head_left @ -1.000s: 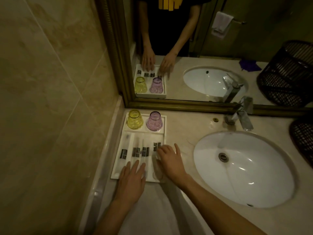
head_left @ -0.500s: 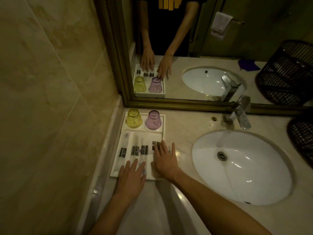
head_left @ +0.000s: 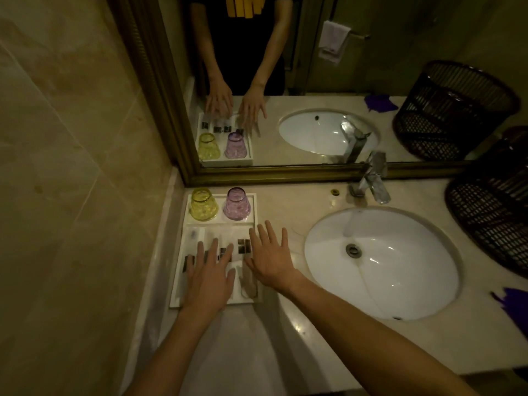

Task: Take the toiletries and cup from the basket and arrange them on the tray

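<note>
A white tray (head_left: 255, 208) sits on the counter in the left corner by the mirror. In its far section a yellow cup (head_left: 202, 204) and a purple cup (head_left: 237, 204) stand upside down. Its near section holds several white toiletry packets (head_left: 243, 246) with dark labels, laid side by side. My left hand (head_left: 210, 277) lies flat on the packets, fingers spread. My right hand (head_left: 270, 255) rests open over the tray's right edge, holding nothing. A black woven basket (head_left: 491, 205) stands at the far right.
A white oval sink (head_left: 383, 262) with a chrome tap (head_left: 373, 181) fills the counter's middle. A gold-framed mirror (head_left: 285, 174) runs along the back. A purple object (head_left: 511, 302) lies at the right edge. A marble wall closes the left side.
My left hand has slid forward over the packets. My right hand has lifted and shifted slightly right, toward the tray's right edge. The cups have not moved.
</note>
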